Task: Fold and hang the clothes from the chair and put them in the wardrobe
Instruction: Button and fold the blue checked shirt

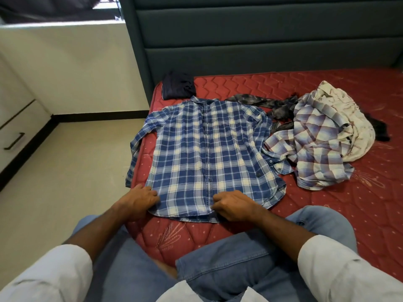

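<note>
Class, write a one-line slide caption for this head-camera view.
Both hands hold the hem of a blue plaid shirt spread flat on a red mattress.

A red quilted mattress (327,203) meets a dark teal padded headboard (261,35), beside cream walls (76,68), beige floor (65,171) and white drawers (15,127).
</note>
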The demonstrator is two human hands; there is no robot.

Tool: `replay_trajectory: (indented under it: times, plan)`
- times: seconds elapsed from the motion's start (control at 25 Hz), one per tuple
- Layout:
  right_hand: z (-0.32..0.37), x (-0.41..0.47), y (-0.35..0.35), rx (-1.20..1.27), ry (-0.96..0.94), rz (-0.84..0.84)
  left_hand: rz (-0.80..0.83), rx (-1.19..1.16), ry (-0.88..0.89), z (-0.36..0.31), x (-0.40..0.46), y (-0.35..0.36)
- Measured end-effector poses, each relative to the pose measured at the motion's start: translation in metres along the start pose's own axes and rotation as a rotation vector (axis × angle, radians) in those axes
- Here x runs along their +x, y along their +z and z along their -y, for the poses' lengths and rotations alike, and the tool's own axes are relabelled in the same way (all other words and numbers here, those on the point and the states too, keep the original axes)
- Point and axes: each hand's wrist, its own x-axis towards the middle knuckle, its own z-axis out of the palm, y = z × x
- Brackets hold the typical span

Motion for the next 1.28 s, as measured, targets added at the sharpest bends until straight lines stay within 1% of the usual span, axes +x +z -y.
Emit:
replay_trajectory:
  times: [0.08,0.24,0.28,0.36,0.4,0.44,0.56,0.64,0.68,0.72,0.8,0.84,0.92,1.0,1.12,1.2,1.28]
  plan:
    - [-0.002,-0.007,-0.007,-0.001,-0.077,0.035,0.068,-0.033,0.059,-0.001,0.001,-0.001]
    - [-0.002,-0.011,-0.012,0.058,-0.125,0.104,0.200,-0.137,0.101,-0.003,0.002,-0.004]
    - [-0.001,-0.010,-0.014,0.133,-0.087,0.145,0.237,-0.190,0.095,-0.001,0.006,-0.012]
    - [-0.006,-0.002,-0.019,0.420,0.137,0.250,0.278,-0.386,0.063,0.004,0.023,-0.027]
    - [-0.013,0.006,-0.020,0.558,0.260,0.261,0.224,-0.498,0.047,0.007,0.036,-0.033]
    - [-0.022,0.016,-0.022,0.634,0.349,0.227,0.124,-0.593,0.028,0.009,0.051,-0.039]
    - [-0.054,0.056,-0.020,0.640,0.559,-0.021,-0.178,-0.799,-0.031,0.001,0.109,-0.052]
    - [-0.071,0.081,-0.018,0.674,0.703,-0.153,-0.295,-0.924,-0.083,-0.012,0.147,-0.062]
    - [-0.076,0.093,-0.018,0.698,0.764,-0.169,-0.321,-1.005,-0.115,-0.017,0.162,-0.067]
    - [-0.080,0.104,-0.016,0.698,0.811,-0.141,-0.332,-1.084,-0.157,-0.021,0.175,-0.069]
    - [-0.083,0.120,-0.007,0.568,0.847,-0.059,-0.372,-1.219,-0.258,-0.025,0.195,-0.059]
    - [-0.081,0.124,-0.003,0.482,0.846,-0.046,-0.417,-1.273,-0.310,-0.027,0.200,-0.052]
    - [-0.079,0.126,0.001,0.402,0.841,-0.081,-0.520,-1.298,-0.372,-0.030,0.207,-0.040]
    - [-0.085,0.124,0.005,0.468,0.887,-0.141,-0.544,-1.280,-0.364,-0.033,0.211,-0.034]
    - [-0.099,0.113,0.012,0.826,1.035,-0.246,-0.497,-1.272,-0.335,-0.037,0.213,-0.036]
    - [-0.104,0.108,0.012,0.998,1.061,-0.263,-0.461,-1.270,-0.375,-0.041,0.215,-0.041]
    - [-0.103,0.106,0.012,1.050,1.049,-0.274,-0.403,-1.320,-0.411,-0.042,0.215,-0.045]
